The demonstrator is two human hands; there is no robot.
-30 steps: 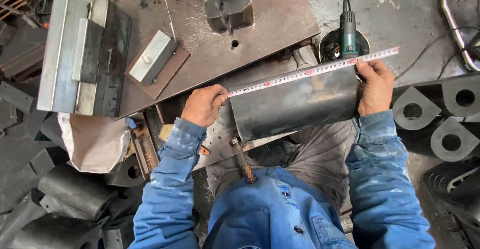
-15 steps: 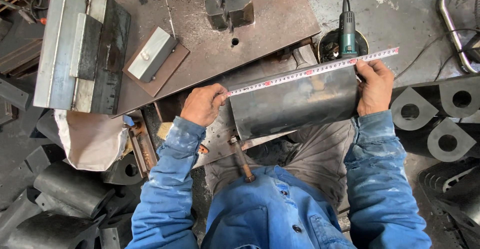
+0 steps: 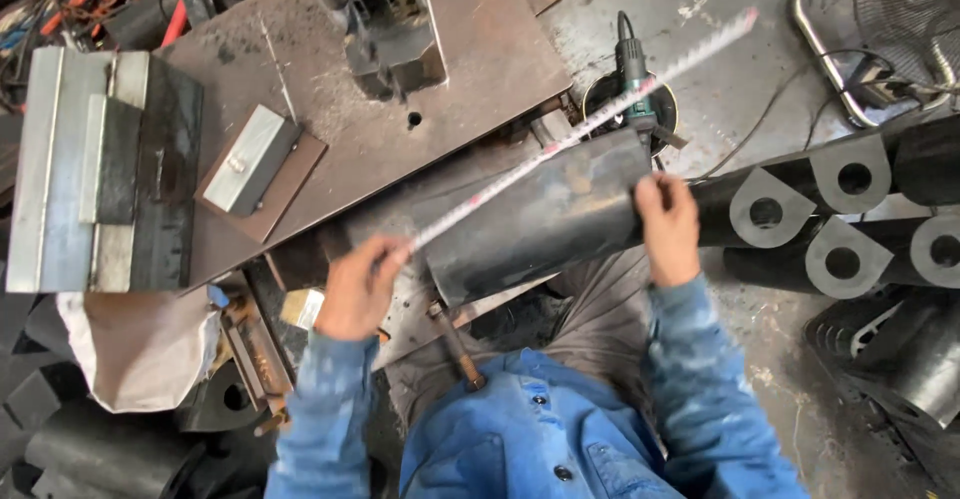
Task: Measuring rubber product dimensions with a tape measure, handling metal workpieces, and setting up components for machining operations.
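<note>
the dark curved metal plate (image 3: 535,214) lies in front of the person, just past the knees, and its long way runs from low on the left to higher on the right. the tape measure (image 3: 580,129) lies slanted over the plate's far edge and runs the same way, but steeper, so its far tip sticks out in the air past the plate's right end.

the left hand (image 3: 362,287) is closed on the near end of the tape, just beside the plate's left end. the right hand (image 3: 668,227) rests on the plate's right end with the fingers curled over it; it is a bit blurred, so i cannot tell how tight it holds. it does not touch the tape. both hands are close to the plate, one at each end.

behind the plate sits a green grinder (image 3: 634,77) on a round dark thing, very near the tape. further back is a big rusty steel table plate (image 3: 340,69) with a small grey metal block (image 3: 250,159) on it. on the right lie black pipes with grey round-holed tabs (image 3: 768,209). on the left are flat steel bars (image 3: 100,169) and a pale cloth bag (image 3: 140,344). a rusty bolt (image 3: 455,344) lies under the plate, by the blue shirt
</note>
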